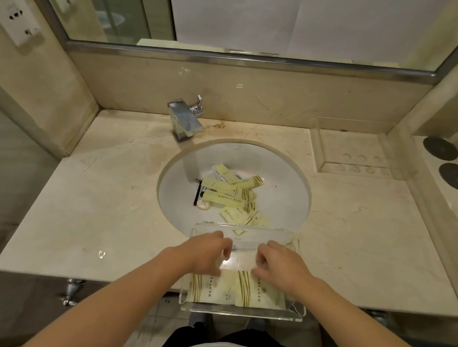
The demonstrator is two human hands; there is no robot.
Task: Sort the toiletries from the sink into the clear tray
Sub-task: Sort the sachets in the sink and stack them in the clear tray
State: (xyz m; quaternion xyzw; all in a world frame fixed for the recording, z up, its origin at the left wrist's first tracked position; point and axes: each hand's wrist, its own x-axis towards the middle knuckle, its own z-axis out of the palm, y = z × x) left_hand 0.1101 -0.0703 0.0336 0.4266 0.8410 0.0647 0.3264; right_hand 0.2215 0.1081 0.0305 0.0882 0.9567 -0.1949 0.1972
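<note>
**Sorting partly complete**

The sink (pixel 290 178), beyond both hands, holds most packets (pixel 233 194) plus a small soap (pixel 203 205). The tray (pixel 241 311) lies under the hands; a few packets are already placed. Left hand (pixel 205 253) and right hand (pixel 280 267), fingers curled, press those packets flat.

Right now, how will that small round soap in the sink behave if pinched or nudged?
The round soap looks small and wrapped, so probably light and rigid. Its wrapper seems smooth, so it may slip from a pinch. It lies on the sloped sink basin beside the sachets, so a nudge would likely slide it downhill.
</note>
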